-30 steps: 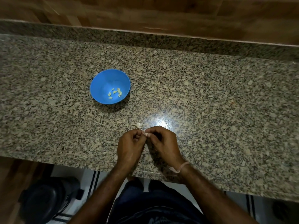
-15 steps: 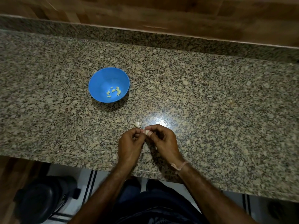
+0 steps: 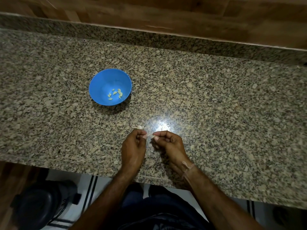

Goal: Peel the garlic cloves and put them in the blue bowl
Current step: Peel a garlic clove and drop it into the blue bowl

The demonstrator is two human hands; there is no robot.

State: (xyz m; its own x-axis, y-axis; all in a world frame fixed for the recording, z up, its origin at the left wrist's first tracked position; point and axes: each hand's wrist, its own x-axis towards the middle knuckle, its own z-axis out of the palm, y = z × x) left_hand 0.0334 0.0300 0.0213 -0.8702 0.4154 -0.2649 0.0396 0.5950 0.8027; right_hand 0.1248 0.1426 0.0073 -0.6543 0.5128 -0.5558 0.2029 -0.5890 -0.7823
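Note:
A blue bowl [image 3: 99, 80] stands on the granite counter [image 3: 216, 105], left of centre, with several peeled garlic cloves [image 3: 115, 94] in its bottom. My two hands hover near the counter's front edge, fingertips facing each other with a small gap between them. My right hand [image 3: 167, 143] pinches a small pale garlic clove [image 3: 151, 136] between thumb and forefinger. My left hand [image 3: 134, 145] has its fingers curled and thumb pressed to forefinger on a pale sliver of garlic skin [image 3: 145, 136]. Another pale garlic piece [image 3: 139, 127] lies on the counter just beyond my left hand.
A bright light reflection [image 3: 162, 126] shines on the granite just past my hands. A raised granite ledge and a wooden wall [image 3: 166, 14] run along the back. Below the counter's front edge, a dark round object [image 3: 38, 205] stands on the floor at the left.
My hands, which pinched the clove together, have drawn slightly apart, the left moving left. The bowl and the loose piece on the counter have not moved.

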